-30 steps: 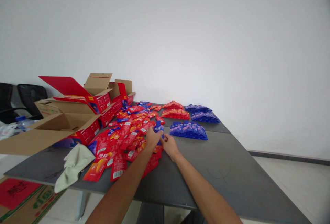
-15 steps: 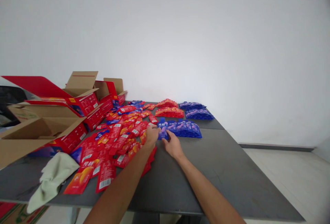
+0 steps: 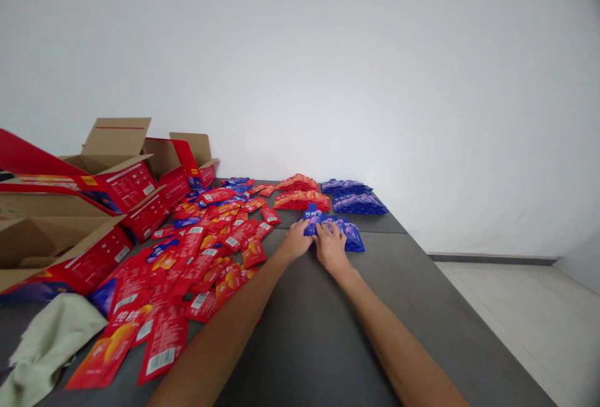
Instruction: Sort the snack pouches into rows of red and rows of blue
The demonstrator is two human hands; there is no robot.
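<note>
A blue spouted pouch (image 3: pixel 311 218) with white lettering stands tilted at the left end of an overlapping row of blue pouches (image 3: pixel 354 238). My left hand (image 3: pixel 297 240) is closed on its left edge, with the fingertips partly hidden behind it. Curled over the front of the pouches at that end is my right hand (image 3: pixel 331 248), its thumb by the lower part of the same pouch. Its fingers cover much of the row's left side. Left of my forearm lies a loose heap of red pouches (image 3: pixel 199 263), a few blue ones among them.
Two stacked rows of red pouches (image 3: pixel 301 200) and two of blue pouches (image 3: pixel 360 204) lie near the wall. Open red cardboard boxes (image 3: pixel 100 251) line the left side. A pale green cloth (image 3: pixel 56 338) rests at the front left of the dark table (image 3: pixel 422 332).
Both hands have moved right with the blue pouch, bringing it against the row. My right hand has shifted over the row's front. The view has turned slightly, moving the boxes and cloth leftward.
</note>
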